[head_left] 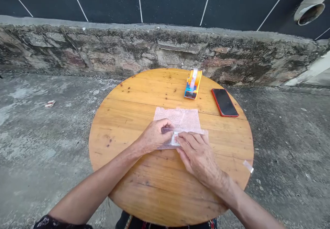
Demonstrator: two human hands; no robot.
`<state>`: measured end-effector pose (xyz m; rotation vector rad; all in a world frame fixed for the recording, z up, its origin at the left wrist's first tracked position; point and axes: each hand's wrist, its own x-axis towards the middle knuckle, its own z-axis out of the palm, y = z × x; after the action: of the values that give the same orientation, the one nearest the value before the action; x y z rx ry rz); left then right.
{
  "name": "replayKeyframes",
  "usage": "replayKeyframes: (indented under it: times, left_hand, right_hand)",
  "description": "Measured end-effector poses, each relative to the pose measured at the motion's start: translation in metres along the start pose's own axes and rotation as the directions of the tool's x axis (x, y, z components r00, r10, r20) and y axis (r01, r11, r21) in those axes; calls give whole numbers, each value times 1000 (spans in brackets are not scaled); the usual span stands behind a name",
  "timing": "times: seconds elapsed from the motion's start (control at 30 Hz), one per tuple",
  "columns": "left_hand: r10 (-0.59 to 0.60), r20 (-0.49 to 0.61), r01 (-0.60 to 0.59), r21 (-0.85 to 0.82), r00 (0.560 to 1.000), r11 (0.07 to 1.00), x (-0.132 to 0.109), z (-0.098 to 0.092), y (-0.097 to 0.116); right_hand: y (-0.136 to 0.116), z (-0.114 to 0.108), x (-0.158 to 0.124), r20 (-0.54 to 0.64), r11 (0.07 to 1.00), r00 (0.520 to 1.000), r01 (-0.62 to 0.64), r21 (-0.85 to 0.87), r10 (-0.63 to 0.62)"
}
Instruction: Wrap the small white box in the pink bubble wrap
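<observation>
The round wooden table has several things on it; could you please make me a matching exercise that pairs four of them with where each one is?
Things:
1. tape dispenser
2. phone
3. bubble wrap sheet
4. strip of tape

Places:
A. stuck at the table's right edge, hanging over it
B. at the middle of the round table, under both hands
C. at the far side, left of the red-edged dark screen
D. far right, lying flat with its screen up

Pairs: 1-C, 2-D, 3-B, 4-A. The left hand and right hand press on the sheet's near edge.
</observation>
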<state>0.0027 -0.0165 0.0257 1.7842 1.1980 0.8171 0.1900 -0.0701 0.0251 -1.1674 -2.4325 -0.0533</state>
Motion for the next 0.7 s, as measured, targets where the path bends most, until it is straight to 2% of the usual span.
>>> replayKeyframes:
  times: [0.2,0.43,0.7]
  left_hand:
    - [-43,90,49,-74,995,996,-4,-3,8]
    - [-32,131,39,-47,991,998,-19,-6,13]
    - [-11,167,16,-27,986,1000,-17,-6,4]
  right_hand:
    - [-10,-4,-4,31,998,999,-34,46,33]
    - [-22,-5,-15,66,1000,998,-5,-8,6]
    - [-13,-12,-12,92,999,995,29,26,-31]
